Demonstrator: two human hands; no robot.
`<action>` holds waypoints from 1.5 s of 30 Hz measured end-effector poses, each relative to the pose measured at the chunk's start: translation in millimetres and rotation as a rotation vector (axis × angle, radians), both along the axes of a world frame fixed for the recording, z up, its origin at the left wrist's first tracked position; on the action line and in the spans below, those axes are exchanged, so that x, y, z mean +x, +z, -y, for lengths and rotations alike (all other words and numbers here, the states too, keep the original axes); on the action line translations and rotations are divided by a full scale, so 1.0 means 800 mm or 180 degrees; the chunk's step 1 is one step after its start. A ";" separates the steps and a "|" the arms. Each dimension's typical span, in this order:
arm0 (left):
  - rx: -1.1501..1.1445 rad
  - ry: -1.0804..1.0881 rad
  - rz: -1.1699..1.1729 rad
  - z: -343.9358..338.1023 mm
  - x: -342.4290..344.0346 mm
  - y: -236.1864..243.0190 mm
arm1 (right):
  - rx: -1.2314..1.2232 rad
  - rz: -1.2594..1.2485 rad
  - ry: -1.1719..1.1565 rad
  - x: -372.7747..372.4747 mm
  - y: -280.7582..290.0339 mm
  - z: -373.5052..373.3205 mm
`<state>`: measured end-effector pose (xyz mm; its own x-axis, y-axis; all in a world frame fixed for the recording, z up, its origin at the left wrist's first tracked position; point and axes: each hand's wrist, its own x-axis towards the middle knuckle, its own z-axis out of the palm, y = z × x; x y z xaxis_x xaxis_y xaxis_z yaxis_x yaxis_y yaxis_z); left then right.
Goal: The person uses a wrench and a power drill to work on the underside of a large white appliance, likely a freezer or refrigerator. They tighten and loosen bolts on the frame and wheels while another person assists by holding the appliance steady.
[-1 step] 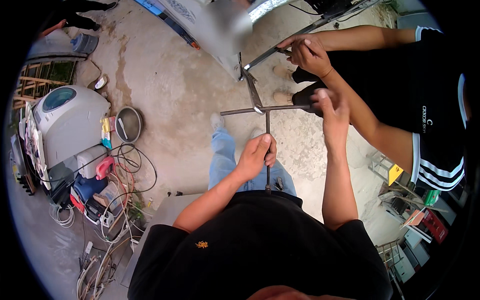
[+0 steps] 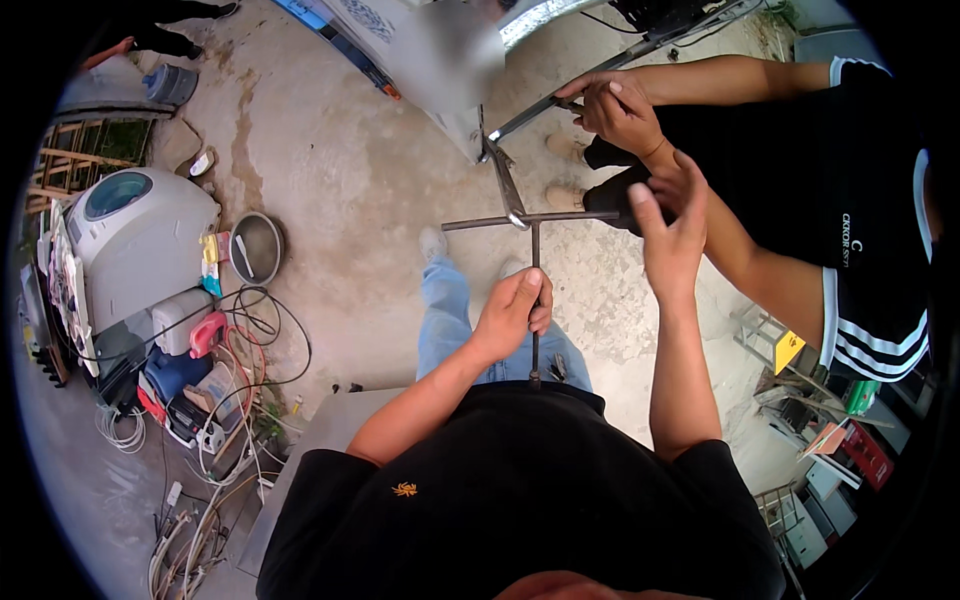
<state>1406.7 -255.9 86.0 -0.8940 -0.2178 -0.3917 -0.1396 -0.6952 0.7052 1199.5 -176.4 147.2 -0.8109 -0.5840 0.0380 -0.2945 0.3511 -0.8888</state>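
My left hand (image 2: 515, 310) is wrapped around the upright stem of a dark T-shaped metal rod (image 2: 480, 223). The rod's crossbar runs left to right, and its stem comes back to my waist, where the end looks thicker. A worn flat metal piece (image 2: 508, 185) meets the crossbar near its middle; how they join is too small to tell. My right hand (image 2: 672, 235) is raised past the crossbar's right end with fingers and thumb apart, holding nothing. Just beyond it, a co-worker's hands (image 2: 620, 115) are on a long metal bar (image 2: 535, 115) that slants toward the flat piece.
On the left lie a white rounded appliance (image 2: 150, 225), a round bucket (image 2: 257, 250), jugs and tangled cables (image 2: 215, 440). A pale panel (image 2: 450, 115) stands ahead. The co-worker in black (image 2: 800, 200) is close on my right, near scattered boxes and metal frames. Another person's legs show far left.
My right hand has shifted slightly right and its fingers have spread. My left hand stays on the T-shaped rod, which has not visibly moved.
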 end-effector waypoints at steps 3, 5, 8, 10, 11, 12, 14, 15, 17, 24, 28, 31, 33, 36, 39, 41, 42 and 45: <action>-0.0024 0.0040 0.0030 -0.005 -0.001 -0.005 | 0.0686 -0.2213 0.1469 0.017 0.042 0.038; -0.0129 -0.0026 0.0026 -0.005 -0.003 -0.003 | 0.0987 -0.2095 0.2055 0.031 0.023 0.059; 0.0202 0.0004 0.0087 -0.002 0.001 0.009 | 0.1516 -0.2166 0.2238 0.050 -0.006 0.071; 0.0559 -0.0409 -0.0158 -0.020 0.032 -0.013 | 0.1106 -0.2250 0.2006 0.055 -0.011 0.072; 0.0746 -0.0629 -0.0293 -0.030 0.047 -0.023 | 0.0919 -0.2303 0.1873 0.054 -0.011 0.072; 0.1136 -0.0703 -0.0206 -0.040 0.062 -0.029 | 0.0995 -0.2264 0.1859 0.054 -0.012 0.073; 0.1714 -0.0954 -0.0103 -0.039 0.079 -0.028 | 0.1170 -0.2086 0.1841 0.066 -0.009 0.070; 0.1620 -0.0975 -0.0095 -0.039 0.081 -0.029 | 0.1120 -0.2042 0.1781 0.066 -0.009 0.069; 0.1400 -0.1035 -0.0123 -0.041 0.075 -0.032 | 0.1012 -0.2006 0.1641 0.061 -0.005 0.073; 0.2289 -0.1526 -0.0322 -0.037 0.051 -0.024 | 0.1218 -0.1829 0.1611 0.033 0.010 0.065; 0.2213 -0.1609 -0.0351 -0.021 0.040 -0.010 | 0.1411 -0.1893 0.1728 0.027 0.016 0.075; 0.2199 -0.1610 -0.0333 -0.009 0.021 0.010 | 0.1309 -0.1975 0.1730 0.013 0.020 0.089; 0.2314 -0.1594 -0.0334 -0.007 0.009 0.022 | 0.1248 -0.2076 0.1827 -0.001 0.026 0.097; 0.2522 -0.1468 -0.0524 -0.019 -0.008 0.023 | 0.1268 -0.2074 0.2038 -0.018 0.033 0.101; 0.2359 -0.1354 -0.0397 -0.022 -0.022 0.026 | 0.1289 -0.2104 0.2186 -0.031 0.034 0.104; 0.2367 -0.1272 -0.0452 -0.024 -0.025 0.025 | 0.1338 -0.2107 0.2242 -0.034 0.035 0.106; 0.2356 -0.1232 -0.0471 -0.024 -0.028 0.024 | 0.1277 -0.2169 0.2234 -0.036 0.033 0.108; 0.2346 -0.1153 -0.0498 -0.023 -0.036 0.023 | 0.1221 -0.2347 0.2227 -0.045 0.032 0.115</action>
